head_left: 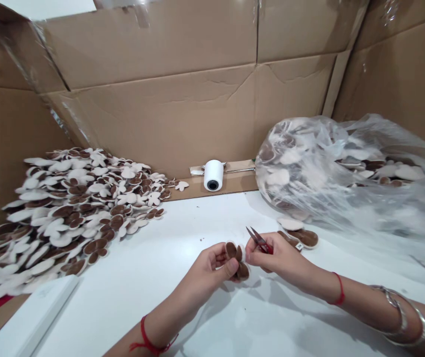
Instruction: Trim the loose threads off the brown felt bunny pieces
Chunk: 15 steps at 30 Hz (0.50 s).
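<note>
My left hand (217, 265) is closed on a small brown fabric piece with a pale edge and rounded, petal-like lobes (242, 271), held above the white tabletop. Close beside it, my right hand (277, 255) grips small scissors with red handles (260, 240), their blades parted and pointing up and left. The right thumb and fingertips meet at the edge of the fabric piece; whether they pinch it or a thread is too small to tell. Just behind the right hand lie more brown and white lobed pieces (309, 239), one with a small white tag (299, 246).
A large heap of brown and white lobed pieces (86, 198) rises at the left. To the right bulges a clear plastic bag (368, 198) full of similar pieces. A white cylindrical device (213, 174) stands at the back against cardboard walls (160, 109). A white box-like slab (44, 312) lies front left.
</note>
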Tool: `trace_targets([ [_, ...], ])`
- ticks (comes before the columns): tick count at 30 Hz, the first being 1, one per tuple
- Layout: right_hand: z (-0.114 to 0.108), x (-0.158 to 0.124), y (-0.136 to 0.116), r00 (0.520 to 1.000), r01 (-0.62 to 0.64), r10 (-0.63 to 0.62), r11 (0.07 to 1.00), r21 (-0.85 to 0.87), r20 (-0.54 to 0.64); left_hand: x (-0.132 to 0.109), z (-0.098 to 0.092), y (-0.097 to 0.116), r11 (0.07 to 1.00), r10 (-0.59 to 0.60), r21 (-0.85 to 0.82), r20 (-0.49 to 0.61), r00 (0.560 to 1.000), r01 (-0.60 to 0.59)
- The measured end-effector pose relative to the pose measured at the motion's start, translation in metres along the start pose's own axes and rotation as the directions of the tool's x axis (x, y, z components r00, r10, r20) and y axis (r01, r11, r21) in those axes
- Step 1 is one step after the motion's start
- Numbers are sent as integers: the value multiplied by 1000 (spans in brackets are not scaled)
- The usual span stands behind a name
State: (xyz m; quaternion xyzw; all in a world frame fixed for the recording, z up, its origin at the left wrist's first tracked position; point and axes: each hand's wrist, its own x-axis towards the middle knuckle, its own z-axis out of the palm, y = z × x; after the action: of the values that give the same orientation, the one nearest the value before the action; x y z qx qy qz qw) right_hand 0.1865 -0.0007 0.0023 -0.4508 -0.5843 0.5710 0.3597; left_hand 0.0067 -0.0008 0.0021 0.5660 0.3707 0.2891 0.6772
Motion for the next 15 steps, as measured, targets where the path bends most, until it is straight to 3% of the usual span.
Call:
trace_targets([
  [7,0,0,-1,999,-1,2,1000,10,-37,-5,5,9,997,-73,-3,-31,997,73],
  [15,0,-3,10,984,152,-159,985,-84,-85,-5,6,10,996,-85,-33,-49,995,83],
])
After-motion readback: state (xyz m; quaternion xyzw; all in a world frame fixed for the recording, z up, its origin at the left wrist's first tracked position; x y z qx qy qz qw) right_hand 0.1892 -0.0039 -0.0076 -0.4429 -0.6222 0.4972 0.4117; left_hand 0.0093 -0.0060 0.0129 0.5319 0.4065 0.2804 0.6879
